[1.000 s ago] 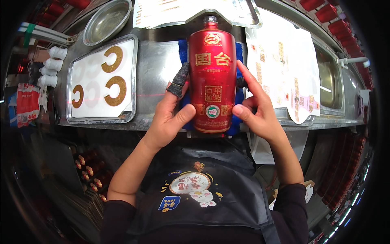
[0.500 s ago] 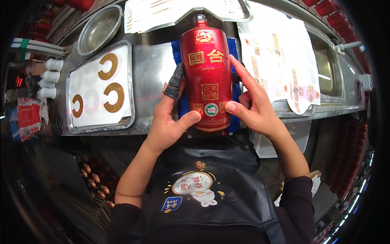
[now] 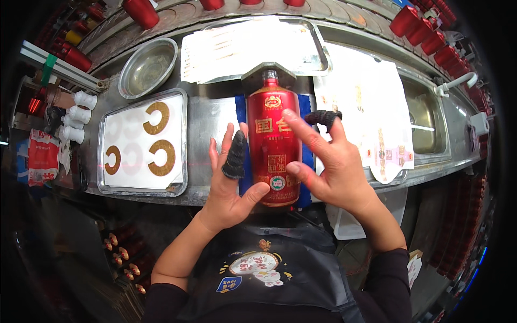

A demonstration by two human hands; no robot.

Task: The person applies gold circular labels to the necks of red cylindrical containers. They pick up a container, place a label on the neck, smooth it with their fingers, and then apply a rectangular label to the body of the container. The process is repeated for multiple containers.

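Note:
A glossy red bottle (image 3: 273, 145) with gold print and a green-and-white round emblem lies on its back on a blue cloth (image 3: 306, 156), its neck pointing away from me. The bottle's neck sits at a grey angled support (image 3: 250, 82). My left hand (image 3: 229, 188) is open along the bottle's left side, thumb at its lower edge, a black wrap on one finger. Over the right side my right hand (image 3: 331, 167) spreads its fingers, index and thumb above the bottle's face, another finger wrapped in black. Whether those fingertips touch the bottle I cannot tell.
To the left, a metal tray (image 3: 182, 161) holds gold C-shaped labels (image 3: 162, 158) on white sheets. A metal bowl (image 3: 148, 68) stands behind it. White label sheets (image 3: 231, 48) lie at the back and right. A sink (image 3: 425, 124) is far right; red bottles (image 3: 141, 12) line the back.
My right hand has lifted from the bottle's side and spread its fingers over the face. My left fingers have loosened and spread. The view has tilted up, showing more of the back.

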